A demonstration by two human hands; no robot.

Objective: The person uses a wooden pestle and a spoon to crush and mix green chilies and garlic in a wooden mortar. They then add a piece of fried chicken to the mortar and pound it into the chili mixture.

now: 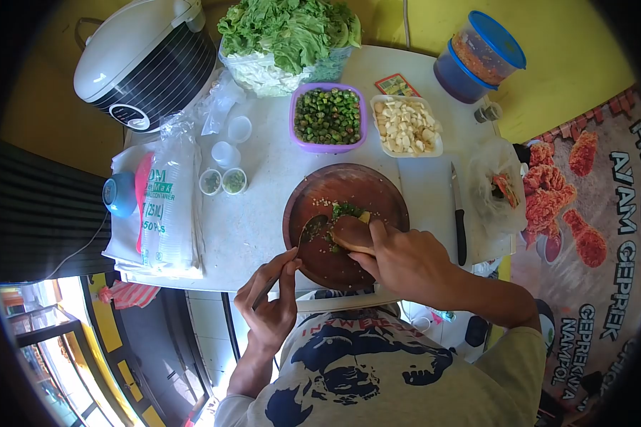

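A round wooden mortar (381,196) stands near the front edge of the white table. Chopped green chili (346,209) and pale bits lie in it. My right hand (414,265) grips a wooden pestle (352,235), its head resting in the mortar over the green bits. From the left, my left hand (269,299) is closed round the handle of a metal spoon (313,226), whose bowl reaches into the mortar beside the pestle. Behind the mortar sit a purple tub (329,148) of cut green chilies and a white tub (414,153) of peeled garlic cloves.
A knife (460,235) lies right of the mortar, beside a clear plastic bag (498,185). Several small cups (226,154) and a pack of plastic bags (174,220) are at left. Lettuce (292,35), a rice cooker (149,60) and blue-lidded containers (477,60) stand behind.
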